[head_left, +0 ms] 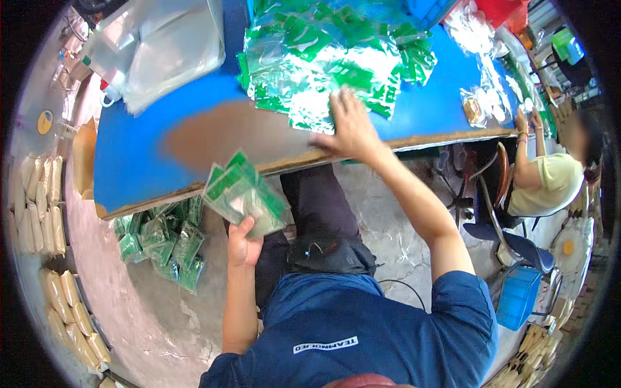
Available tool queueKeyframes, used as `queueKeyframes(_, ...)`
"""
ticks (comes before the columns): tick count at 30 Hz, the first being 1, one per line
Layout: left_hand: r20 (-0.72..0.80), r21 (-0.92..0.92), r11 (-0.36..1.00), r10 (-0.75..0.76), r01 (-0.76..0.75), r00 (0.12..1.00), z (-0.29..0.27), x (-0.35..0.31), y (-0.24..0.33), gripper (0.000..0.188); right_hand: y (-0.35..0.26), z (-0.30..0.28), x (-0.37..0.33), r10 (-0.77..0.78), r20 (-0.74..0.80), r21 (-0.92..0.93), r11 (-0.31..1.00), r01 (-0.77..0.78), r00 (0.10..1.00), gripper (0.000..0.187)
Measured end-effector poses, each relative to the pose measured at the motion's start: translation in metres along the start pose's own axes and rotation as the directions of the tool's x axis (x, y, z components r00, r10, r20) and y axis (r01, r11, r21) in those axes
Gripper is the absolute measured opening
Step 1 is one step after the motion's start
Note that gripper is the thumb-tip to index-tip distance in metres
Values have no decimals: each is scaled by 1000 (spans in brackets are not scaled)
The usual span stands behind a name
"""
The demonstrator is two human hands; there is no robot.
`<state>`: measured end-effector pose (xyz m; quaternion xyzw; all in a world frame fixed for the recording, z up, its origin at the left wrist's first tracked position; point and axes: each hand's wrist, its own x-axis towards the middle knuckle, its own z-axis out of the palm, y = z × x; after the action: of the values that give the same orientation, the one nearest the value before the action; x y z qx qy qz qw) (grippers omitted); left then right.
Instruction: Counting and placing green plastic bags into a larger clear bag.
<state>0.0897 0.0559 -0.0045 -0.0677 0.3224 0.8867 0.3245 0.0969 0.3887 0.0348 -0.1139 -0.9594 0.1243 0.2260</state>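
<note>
My left hand [244, 242] is closed around a few green-and-clear plastic packets [249, 194], held fanned in front of the table's near edge. Stretched over the table, my right hand [352, 126] lies with fingers spread on the near edge of a wide pile of shiny green-and-clear packets [323, 58]. Nothing shows gripped in that hand, though its fingertips rest on the glossy plastic. On the floor at the left, below the table edge, lies a heap of similar green packets [162, 239].
The blue table [136, 155] has a worn brown patch. Large clear plastic sheets or bags [174, 58] lie at its far left. Clear bags of white items [488, 103] lie at the right, near a seated person [543, 174]. A blue crate [519, 297] stands lower right. Wrapped tan bundles [74, 310] line the left.
</note>
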Motion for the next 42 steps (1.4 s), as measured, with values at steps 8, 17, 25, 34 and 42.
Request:
queueKeyframes(8, 358, -277, 914, -187, 296, 915, 35, 12, -10, 57, -116, -6, -67, 353, 316, 946, -192, -262, 881, 24)
queueKeyframes(17, -18, 54, 997, 60, -59, 998, 3, 5, 4, 54, -67, 16, -14, -10, -86, 21, 1000, 12, 996, 79)
queueKeyframes(25, -14, 21, 998, 60, -60, 998, -19, -3, 28, 54, -88, 16, -30, -358, -49, 474, 813, 338, 932, 48)
queueKeyframes(34, 62, 180, 963, 195, -203, 979, 33, -19, 46, 55, -97, -27, -13, 53, -422, 587, 776, 229, 905, 35)
queueKeyframes(42, -51, -16, 999, -47, 46, 998, 18, 2, 29, 50, -123, -16, -27, -506, 95, 547, 746, 379, 858, 52)
